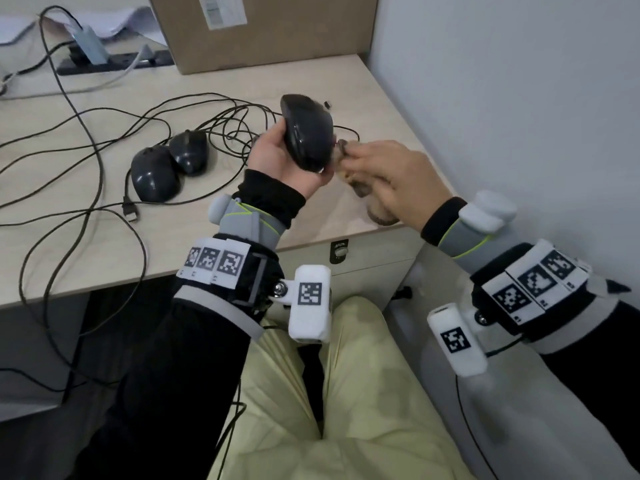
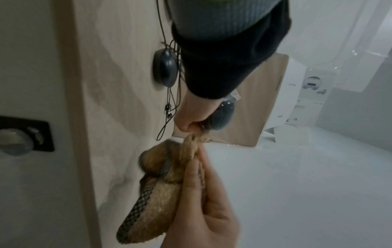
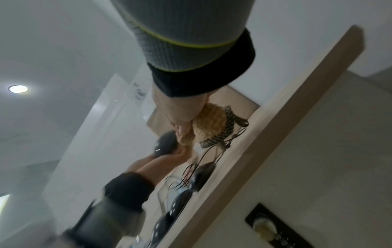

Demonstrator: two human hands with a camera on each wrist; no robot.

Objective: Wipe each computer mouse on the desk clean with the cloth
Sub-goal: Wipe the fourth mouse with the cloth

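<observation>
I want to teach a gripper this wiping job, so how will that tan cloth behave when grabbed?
Probably floppy: the cloth bunches and droops below the right hand, so it should fold rather than hold shape. Its fuzzy pile looks grippy, unlikely to slip. Likely light, since pinched fingers alone carry it against the mouse.

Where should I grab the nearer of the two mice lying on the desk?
Take the nearer mouse from above, across its two long flanks at the widest part of the domed back. It lies belly down on the desk, so only top and sides are free; the second mouse crowds its far right end, so probably avoid that end.
</observation>
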